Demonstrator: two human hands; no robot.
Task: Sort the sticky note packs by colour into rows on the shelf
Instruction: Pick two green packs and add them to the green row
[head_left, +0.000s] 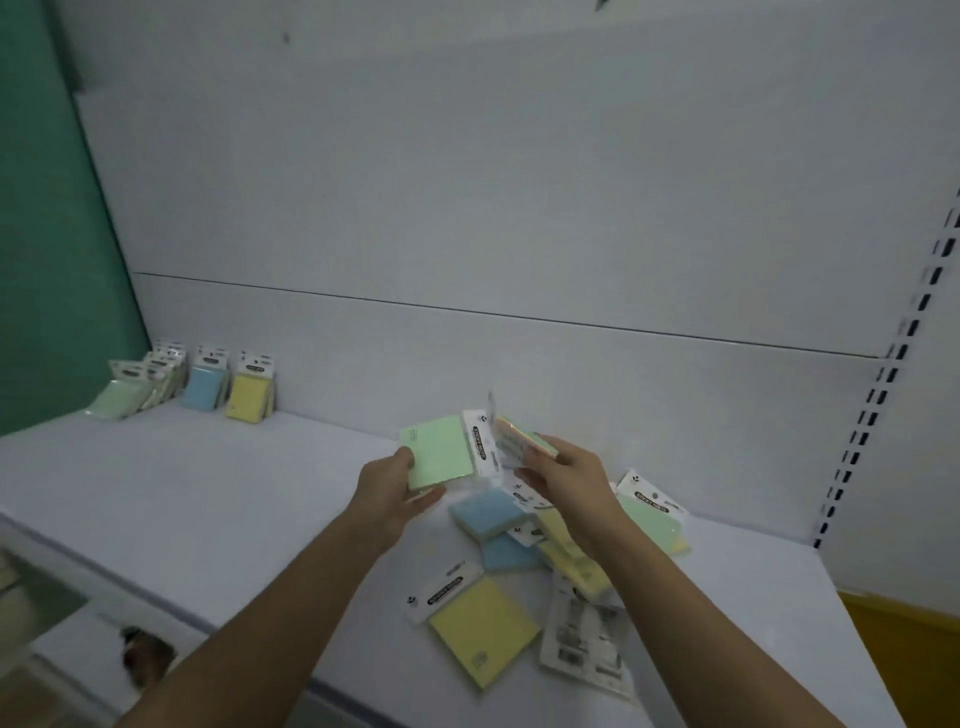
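My left hand holds a green sticky note pack by its lower left corner, above the shelf. My right hand grips a second pack, tilted on edge, right beside the green one. Below them lies a loose pile: blue packs, yellow packs, a green pack and one face-down pack. At the shelf's far left stand three sorted rows against the back panel: green, blue and yellow.
The white back panel rises behind the shelf. A slotted upright runs along the right. A green wall closes the left end. A lower shelf shows beneath the front edge.
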